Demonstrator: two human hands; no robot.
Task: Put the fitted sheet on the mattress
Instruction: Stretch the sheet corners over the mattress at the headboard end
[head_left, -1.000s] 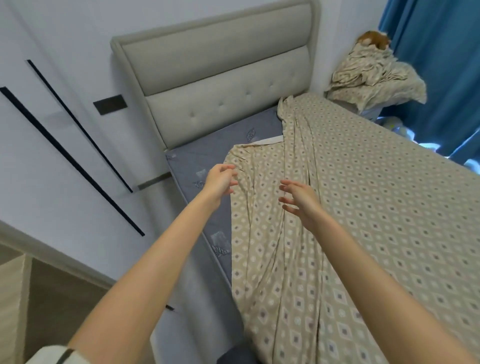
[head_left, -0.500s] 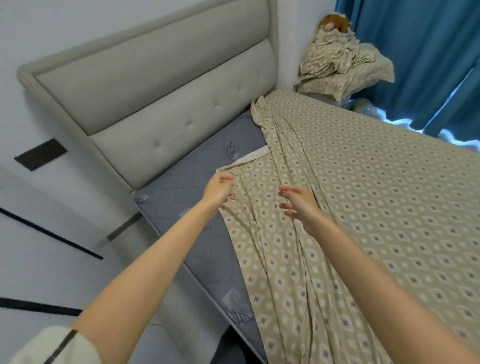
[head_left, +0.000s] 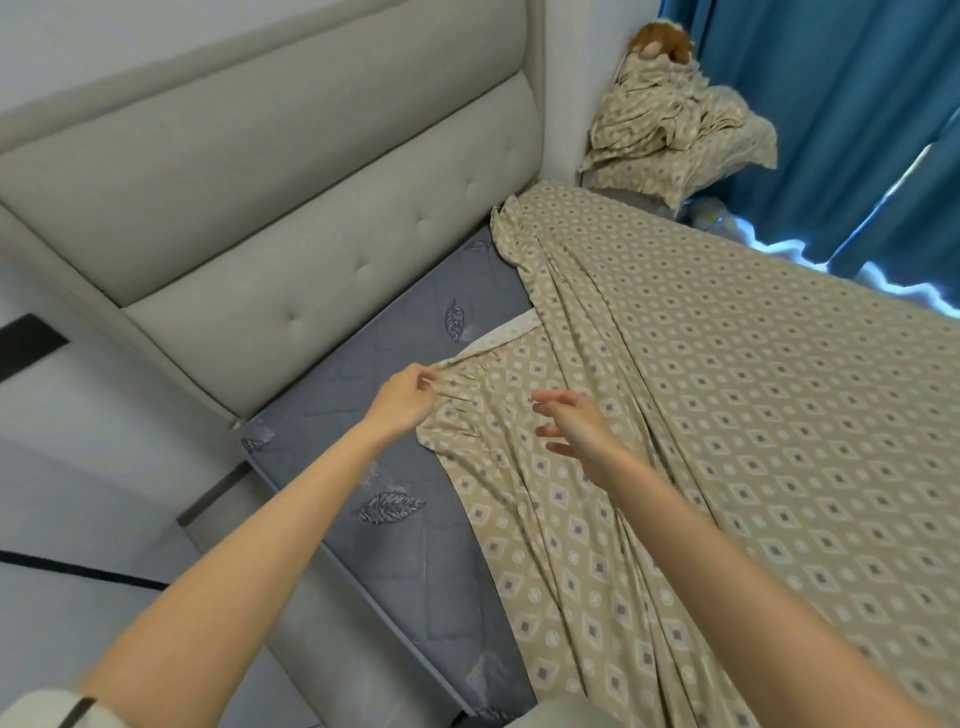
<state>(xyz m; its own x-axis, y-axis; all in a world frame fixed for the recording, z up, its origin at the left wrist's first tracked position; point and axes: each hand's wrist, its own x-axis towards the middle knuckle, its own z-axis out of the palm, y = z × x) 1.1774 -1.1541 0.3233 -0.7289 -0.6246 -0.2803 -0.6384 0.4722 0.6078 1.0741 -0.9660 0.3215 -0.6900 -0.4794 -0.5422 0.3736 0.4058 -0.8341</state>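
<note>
Left hand (head_left: 400, 400): fingers pinched on the gathered elastic edge of the fitted sheet (head_left: 701, 415). Right hand (head_left: 576, 426): fingers spread and loose, grasping nothing, hovering just above the sheet beside the left. Sheet lay rumpled beneath and beyond both hands, covering the mattress (head_left: 363, 452) to their right; grey mattress corner bare under the left forearm. Headboard (head_left: 260, 208) stood beyond the hands.

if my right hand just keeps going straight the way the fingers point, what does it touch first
Most likely the gathered edge of the sheet, just ahead of the right hand and next to the left hand. Depth is hard to judge; it hovers slightly above the fabric.
</note>
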